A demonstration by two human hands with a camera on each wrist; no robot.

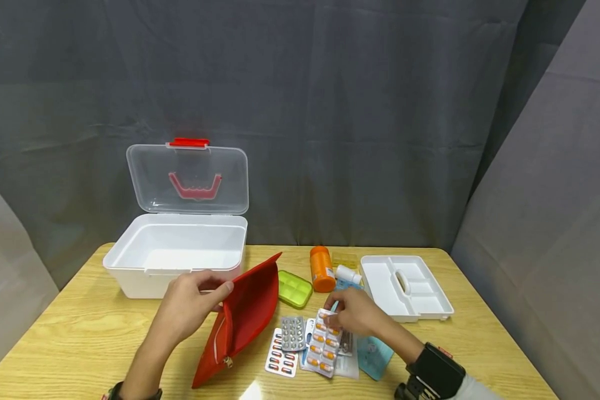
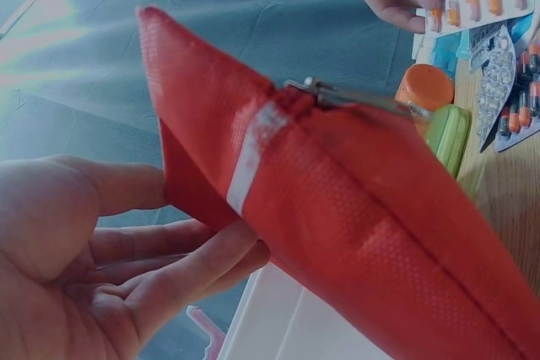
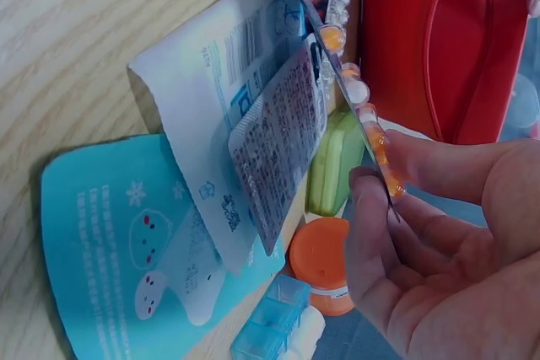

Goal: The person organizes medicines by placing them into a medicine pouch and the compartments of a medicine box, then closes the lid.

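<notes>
My left hand pinches the upper edge of a red zippered pouch, which gapes toward the right. In the left wrist view, thumb and fingers grip the pouch beside a pale strip. My right hand holds a blister pack of orange-and-white capsules by its far end, thumb against the capsule side in the right wrist view. The pack is tilted above a pile: a silver blister pack, a red-and-black capsule pack, a white paper packet and a turquoise sachet.
A white box with its clear lid raised stands behind my left hand. Farther back are a green pill case, an orange bottle and a small white bottle. A white divided tray lies at the right.
</notes>
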